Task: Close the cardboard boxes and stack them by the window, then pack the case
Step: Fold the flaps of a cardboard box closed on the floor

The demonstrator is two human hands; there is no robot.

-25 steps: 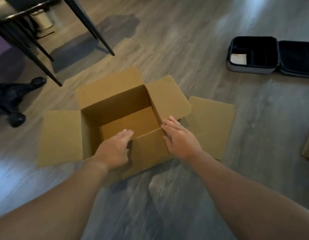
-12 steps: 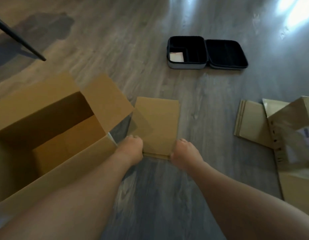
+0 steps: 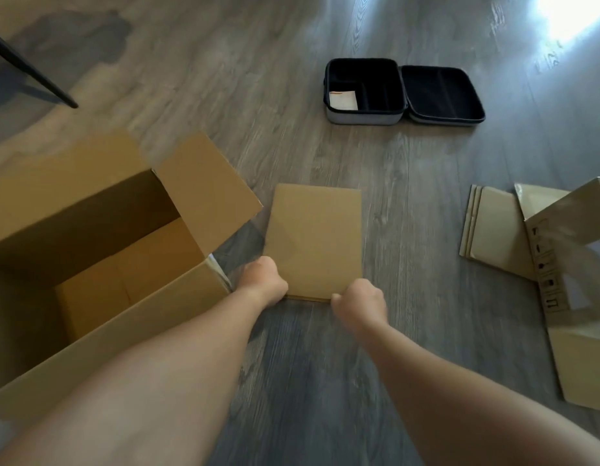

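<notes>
A large open cardboard box (image 3: 140,327) stands on the floor at the left, flaps up, nothing visible inside. Just right of it a flat folded cardboard piece (image 3: 317,237) lies on the floor. My left hand (image 3: 263,280) and my right hand (image 3: 360,302) both sit at its near edge with fingers curled around that edge. Farther back, the black-lined grey case (image 3: 362,117) lies open, its lid (image 3: 443,95) flat to the right and a white card in one compartment.
At the right edge stands another cardboard box (image 3: 581,264) with tape and printed marks, beside a flat cardboard stack (image 3: 490,227). A black chair leg (image 3: 32,74) slants down at the upper left. Bright light falls on the wood floor at the top right.
My hands left the big box's near wall and moved right to the flat cardboard's near edge, where the fingers curled. The view swung right, bringing the right-hand box into sight.
</notes>
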